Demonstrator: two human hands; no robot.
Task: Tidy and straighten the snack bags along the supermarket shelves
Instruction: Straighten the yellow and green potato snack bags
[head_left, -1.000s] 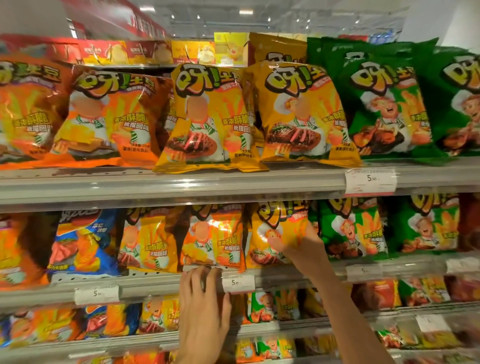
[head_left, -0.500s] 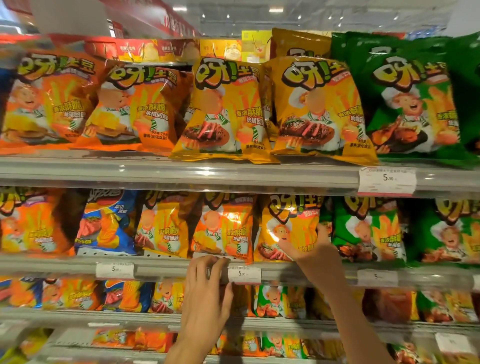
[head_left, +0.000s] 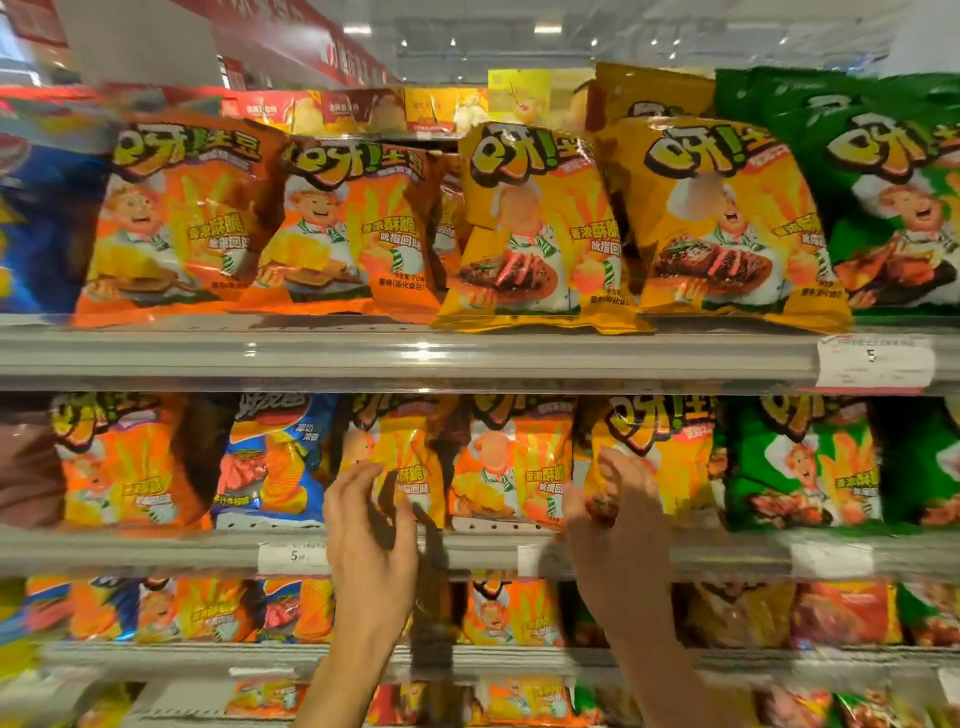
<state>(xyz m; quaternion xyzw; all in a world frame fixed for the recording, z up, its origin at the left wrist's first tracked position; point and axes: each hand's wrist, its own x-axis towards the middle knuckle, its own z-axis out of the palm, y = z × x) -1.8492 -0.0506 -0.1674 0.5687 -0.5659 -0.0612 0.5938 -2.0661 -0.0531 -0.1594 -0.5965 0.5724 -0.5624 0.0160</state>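
Motion blur smears most of the aisle, worst along the left edge, where a blue bag (head_left: 36, 228) on the upper shelf is cut off and unreadable. The right hand (head_left: 618, 514) is blurred, so whether its fingers pinch the yellow bag (head_left: 654, 457) or only touch it cannot be told. The left hand (head_left: 371, 530) covers the lower part of an orange bag (head_left: 395, 447), and contact there is unclear too. The price tag (head_left: 875, 361) at the right shows only a "5"; the rest is too small. The green bags (head_left: 898, 208) run off the right edge. The lowest shelf (head_left: 467, 660) and its packets are a blur, partly hidden by both forearms.
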